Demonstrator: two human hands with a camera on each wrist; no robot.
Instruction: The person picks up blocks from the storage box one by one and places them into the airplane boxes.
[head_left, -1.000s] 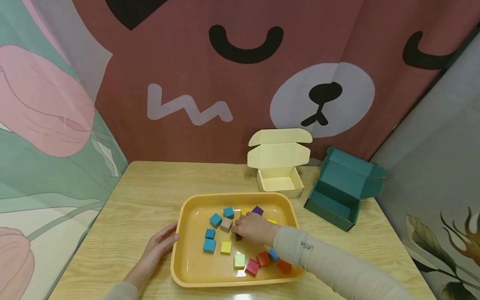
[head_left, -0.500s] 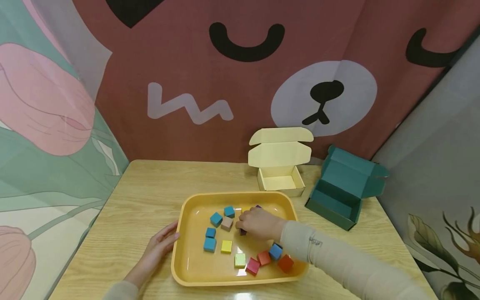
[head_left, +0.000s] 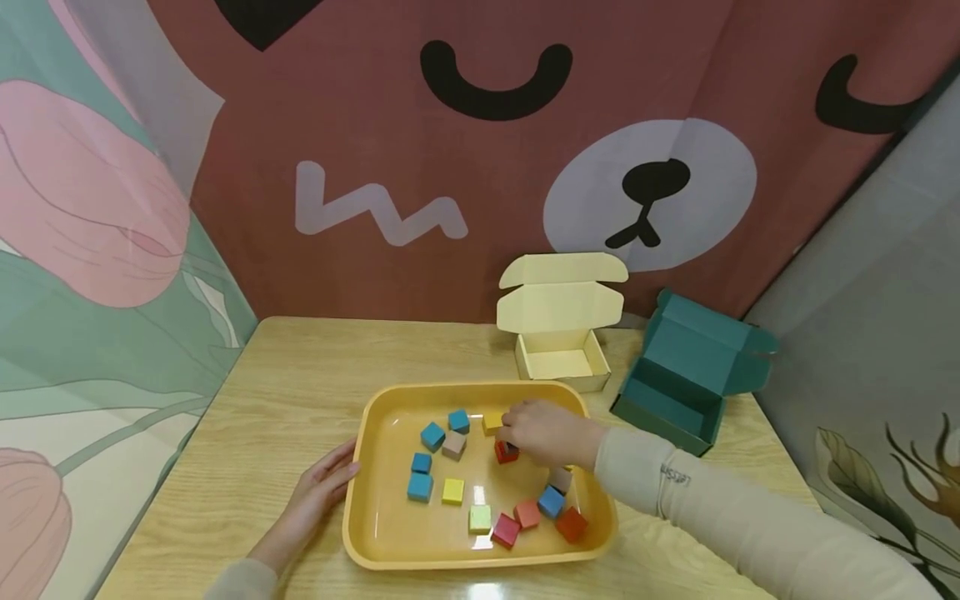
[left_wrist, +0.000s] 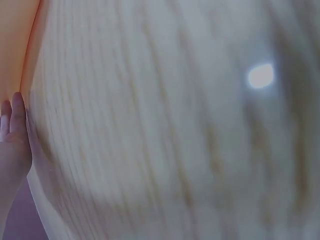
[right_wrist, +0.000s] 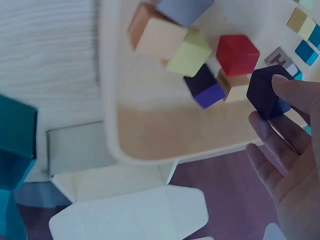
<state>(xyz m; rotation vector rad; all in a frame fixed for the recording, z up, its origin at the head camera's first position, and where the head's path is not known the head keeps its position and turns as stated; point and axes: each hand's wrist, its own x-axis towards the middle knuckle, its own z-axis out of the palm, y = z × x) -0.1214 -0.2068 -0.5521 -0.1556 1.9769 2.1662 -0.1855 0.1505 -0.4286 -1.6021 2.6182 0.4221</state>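
Observation:
My right hand [head_left: 551, 433] is over the back right part of a yellow tray [head_left: 386, 533]. In the right wrist view its thumb and fingers pinch a dark cube [right_wrist: 265, 92], raised above the other blocks. Close to it are a red cube [right_wrist: 238, 55] and, towards the tray's corner, a purple cube [right_wrist: 209, 96]. My left hand [head_left: 318, 492] rests against the tray's left side, its fingers nearly straight and the thumb at the rim. Only part of that left hand [left_wrist: 15, 145] shows at the edge of the left wrist view.
Several blue, yellow, red and wood-coloured cubes lie about the tray, including a light green cube [head_left: 479, 520]. Behind the tray stands a cream box [head_left: 562, 310] with its lid up. A dark green box [head_left: 675, 412], also with lid raised, is at the right on the wooden table [head_left: 300, 367].
My right hand has moved right and slightly back across the tray, holding the dark cube. A red cube beneath its fingers has come into sight. The left hand stays at the rim.

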